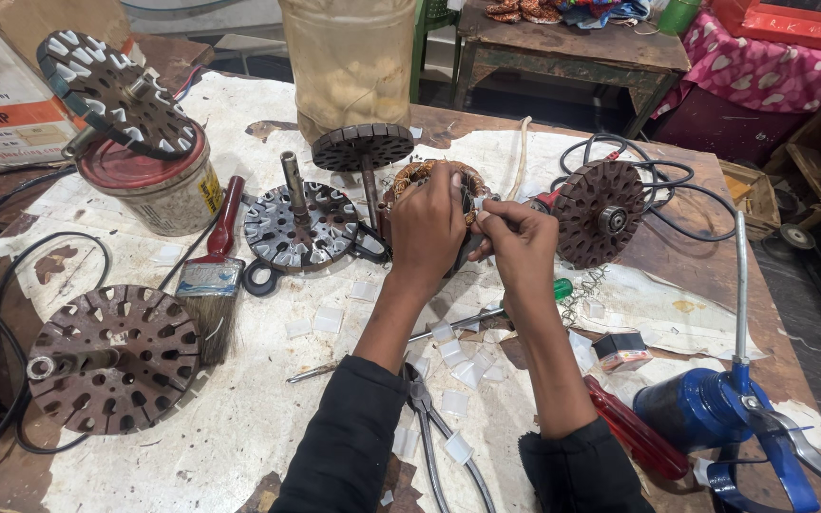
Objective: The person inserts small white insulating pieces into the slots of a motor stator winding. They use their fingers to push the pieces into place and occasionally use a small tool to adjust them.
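Copper coil ring (427, 172) sits at the middle of the desk (249, 418), and both hands are on it. Left hand (427, 233) curls over the near side of the ring, fingers clenched around its rim to steady it. Right hand (517, 239) comes in from the side, fingers pinched on a small white slip (480, 202) right at the ring's edge. By the look of it, this is the step of seating slips into the ring's slots; the next move would call for a fine, steady push with the ring kept from turning.

Just behind the ring stands a dark slotted disc on a shaft (363, 148), almost touching, so room there is tight. A flat grey slotted plate (301, 226) lies just left, a brown rotor disc (598, 212) just right. More white slips (455, 353) are scattered near the forearms, with pliers (427, 408) between the sleeves. Farther out: a paintbrush (213, 275), a red-lidded tin (149, 185), a big rusty rotor (114, 357) at left, a blue oil can (705, 408) near the desk's right edge. Open room lies mostly in front, towards the person.
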